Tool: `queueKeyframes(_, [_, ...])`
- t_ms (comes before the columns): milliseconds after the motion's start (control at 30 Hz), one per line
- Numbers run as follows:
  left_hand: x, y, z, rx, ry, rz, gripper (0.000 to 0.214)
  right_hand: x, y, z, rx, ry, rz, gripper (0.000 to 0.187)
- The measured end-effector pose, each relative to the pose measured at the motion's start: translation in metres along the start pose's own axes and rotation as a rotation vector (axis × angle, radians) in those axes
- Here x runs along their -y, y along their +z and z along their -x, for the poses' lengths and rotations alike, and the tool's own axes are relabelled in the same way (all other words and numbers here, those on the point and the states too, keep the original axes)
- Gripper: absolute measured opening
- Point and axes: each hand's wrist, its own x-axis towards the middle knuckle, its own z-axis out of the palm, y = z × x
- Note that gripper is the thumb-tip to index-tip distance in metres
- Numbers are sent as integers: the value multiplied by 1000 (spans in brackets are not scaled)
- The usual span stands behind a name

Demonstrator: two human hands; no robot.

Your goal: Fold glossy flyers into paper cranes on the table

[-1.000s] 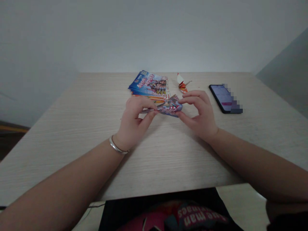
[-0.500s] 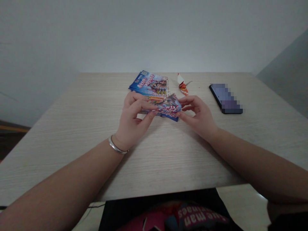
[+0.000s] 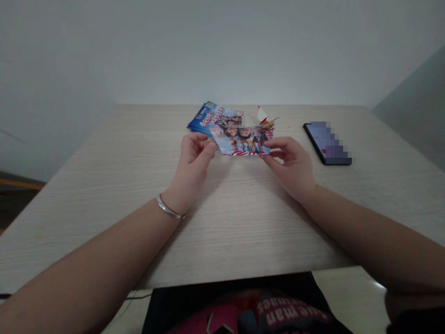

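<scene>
A printed paper sheet (image 3: 243,141), with a picture of people and red-and-white lettering along its lower edge, is held up between my two hands. My left hand (image 3: 193,160) pinches its left corner between thumb and fingers; a silver bangle circles that wrist. At the right edge, my right hand (image 3: 290,164) grips the paper with thumb below and fingers curled. Just behind the sheet lies a stack of blue printed leaflets (image 3: 206,116), partly covered by it. A folded paper crane (image 3: 262,114) in white and orange shows above the sheet's right end, its lower part hidden.
A black phone (image 3: 328,144) lies on the right side of the pale wood-grain table (image 3: 222,232). A white wall (image 3: 222,51) rises behind the table's far edge. A dark cable (image 3: 139,297) runs below the near edge at left.
The sheet, folded and low between my hands before, is now spread wider and raised, facing me. My left hand has shifted its hold to the left corner. The phone and stack stay put.
</scene>
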Motion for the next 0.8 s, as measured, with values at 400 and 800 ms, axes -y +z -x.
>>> queueKeyframes(400, [-2, 7, 3, 132, -122, 128, 38, -3, 1, 0, 93, 211, -56, 23])
queueKeyframes(800, [-4, -2, 4, 411, 99, -328, 33, -2, 7, 0, 164, 563, -300, 39])
